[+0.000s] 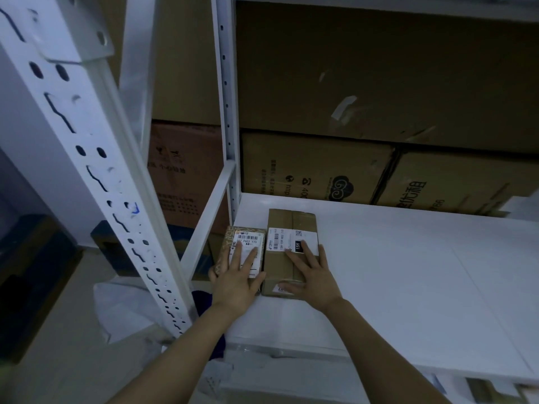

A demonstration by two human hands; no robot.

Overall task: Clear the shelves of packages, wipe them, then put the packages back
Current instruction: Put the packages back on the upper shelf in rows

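Two packages lie side by side at the left end of the white shelf (408, 272). The small patterned box (243, 237) with a barcode label is on the left; my left hand (237, 279) rests flat on top of it with fingers spread. To its right, touching it, is a longer brown cardboard box (288, 225) with a white shipping label. My right hand (313, 274) presses flat on that box, fingers straight and spread over the label and tape.
A white perforated upright (96, 176) stands close on the left, another post (227, 112) at the shelf's back left. Large cardboard cartons (350, 91) are stacked behind the shelf. A dark cloth (204, 301) and white plastic lie below the left edge.
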